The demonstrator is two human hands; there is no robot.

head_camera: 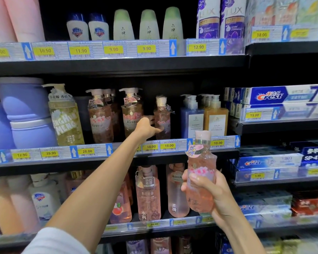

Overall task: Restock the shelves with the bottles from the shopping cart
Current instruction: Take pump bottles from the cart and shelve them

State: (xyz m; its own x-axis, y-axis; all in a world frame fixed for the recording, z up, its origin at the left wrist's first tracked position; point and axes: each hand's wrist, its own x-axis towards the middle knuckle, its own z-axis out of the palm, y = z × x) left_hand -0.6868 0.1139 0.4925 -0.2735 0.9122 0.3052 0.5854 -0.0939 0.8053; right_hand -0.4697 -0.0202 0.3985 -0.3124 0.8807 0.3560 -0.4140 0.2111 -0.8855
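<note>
While the left hand (pixel 148 128) touches a shelved bottle (pixel 162 120), the right hand (pixel 204 187) holds another pink bottle (pixel 201 173).

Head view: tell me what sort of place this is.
Most likely the toiletries aisle of a supermarket. Black shelves carry yellow price tags, rows of pump bottles of body wash and stacked Crest toothpaste boxes. The right hand grips a pink bottle, ready for shelving.

Two bare forearms and bare hands, no gloves, rings or watch showing; the left arm (pixel 92 189) wears a loose white fabric sleeve (pixel 59 242) near the elbow; the right arm (pixel 240 228) shows no sleeve; short, unpainted nails on the fingers (pixel 195 177).
</note>
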